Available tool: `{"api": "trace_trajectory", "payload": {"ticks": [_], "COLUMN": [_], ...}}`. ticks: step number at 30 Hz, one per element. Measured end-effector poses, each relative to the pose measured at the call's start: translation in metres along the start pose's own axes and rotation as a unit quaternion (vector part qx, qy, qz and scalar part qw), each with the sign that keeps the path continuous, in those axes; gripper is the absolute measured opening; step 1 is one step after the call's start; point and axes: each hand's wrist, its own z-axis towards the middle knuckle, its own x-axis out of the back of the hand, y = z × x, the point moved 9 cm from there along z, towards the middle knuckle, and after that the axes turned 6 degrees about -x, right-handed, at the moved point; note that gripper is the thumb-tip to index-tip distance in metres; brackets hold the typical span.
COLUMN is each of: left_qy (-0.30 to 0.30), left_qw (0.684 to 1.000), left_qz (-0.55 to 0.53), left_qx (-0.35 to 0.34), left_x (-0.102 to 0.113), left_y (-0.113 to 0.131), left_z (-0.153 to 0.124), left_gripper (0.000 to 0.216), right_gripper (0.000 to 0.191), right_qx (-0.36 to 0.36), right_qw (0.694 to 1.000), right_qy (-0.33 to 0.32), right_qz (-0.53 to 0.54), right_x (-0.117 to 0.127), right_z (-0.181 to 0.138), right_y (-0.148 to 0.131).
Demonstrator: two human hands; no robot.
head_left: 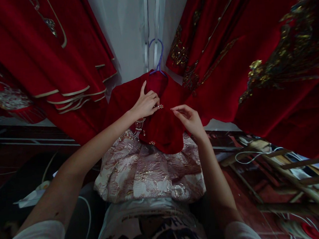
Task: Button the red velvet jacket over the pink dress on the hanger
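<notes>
Over the middle of the deep-red cloth garment: small, pale, beaded flower ornament, in left hand, fingers pinched; right hand over garment's right side, fingers nearly meeting, hold indiscernible, ornament lying leftward.

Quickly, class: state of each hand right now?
Left hand: fingertips at a beaded ornament; grip unclear.
Right hand: closed in a pinch; whether holding anything, cannot tell.

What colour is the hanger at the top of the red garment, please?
The hanger is bluish purple; the head view shows it best.
</notes>
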Motion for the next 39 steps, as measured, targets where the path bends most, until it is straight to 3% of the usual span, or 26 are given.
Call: {"api": "trace_trajectory", "payload": {"ticks": [7,11,13,17,19,21,24,27,33,36,39], "left_qy": [-0.038,-0.084,-0.112,-0.222,-0.285,-0.305,-0.277,-0.246,-0.094,0.003,0.061], "left_qw": [0.999,0.995,0.991,0.958,0.926,0.904,0.904,0.924,0.968,0.967,0.948], "left_qz": [0.009,0.046,0.075,0.118,0.126,0.145,0.177,0.164,0.002,-0.022,0.015], "left_qx": [-0.028,-0.03,0.004,0.142,0.214,0.262,0.273,0.242,0.233,0.255,0.312], "left_x": [0.001,-0.005,-0.006,-0.012,-0.015,-0.011,0.002,0.004,-0.023,-0.027,-0.022], "left_y": [0.003,0.006,0.004,-0.01,-0.023,-0.04,-0.065,-0.075,-0.046,-0.037,-0.054], "left_z": [0.006,0.006,0.006,-0.002,-0.014,-0.026,-0.036,-0.042,-0.054,-0.066,-0.086], "left_gripper": [0.02,0.029,0.035,0.035,0.031,0.028,0.023,0.019,0.06,0.075,0.081], "right_gripper": [0.019,0.034,0.044,0.067,0.081,0.092,0.095,0.085,0.071,0.065,0.061], "right_qx": [-0.013,0.015,0.023,-0.018,-0.089,-0.152,-0.155,-0.105,-0.026,-0.021,-0.016], "right_qw": [1.0,0.998,0.998,1.0,0.995,0.975,0.945,0.939,0.929,0.921,0.915], "right_qy": [0.015,0.054,0.049,-0.011,0.022,0.102,0.192,0.22,0.214,0.216,0.216], "right_qz": [0.008,0.007,0.013,0.009,-0.045,-0.127,-0.215,-0.243,-0.302,-0.324,-0.339], "right_x": [0.007,0.006,-0.008,-0.066,-0.083,-0.08,-0.057,-0.031,-0.009,-0.002,0.008], "right_z": [-0.001,0.011,0.026,0.064,0.076,0.077,0.07,0.066,0.066,0.064,0.064], "right_y": [0.009,0.0,-0.007,-0.01,0.003,0.017,0.026,0.03,0.028,0.024,0.018]}}
